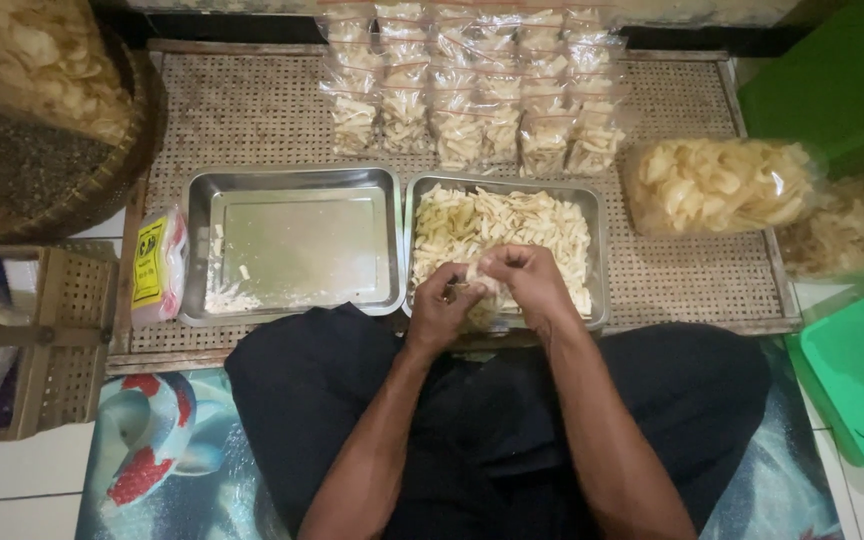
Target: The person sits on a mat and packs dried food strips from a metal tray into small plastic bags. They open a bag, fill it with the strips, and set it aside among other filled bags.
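Both hands are right together over the near edge of the right-hand steel tray (600,205), the one heaped with pale chips (502,225). The left hand (442,312) curls its fingers inward, and the right hand (524,285) closes over from the far side, knuckles up, the two touching as they pinch a small clear bag (480,300) with a few chips in it between them; just how each finger grips the bag I cannot tell, because the hands cover most of it. Just to the left sits a second steel tray (292,245), almost bare, with only crumbs and a few broken pieces gathered in its near left corner. Left of that tray lies a yellow and red packet (157,265) on the woven mat (252,110). At the far side of the mat, rows of small filled bags (472,85) are stacked in overlapping columns. To the right of the full tray rests a large clear bag of round chips (717,185), and beyond it, green plastic tubs (857,375) stand on the right edge. At the far left, a round woven basket (102,175) holds another big bag of chips. The person sits cross-legged in dark trousers, forearms reaching out over the knees.
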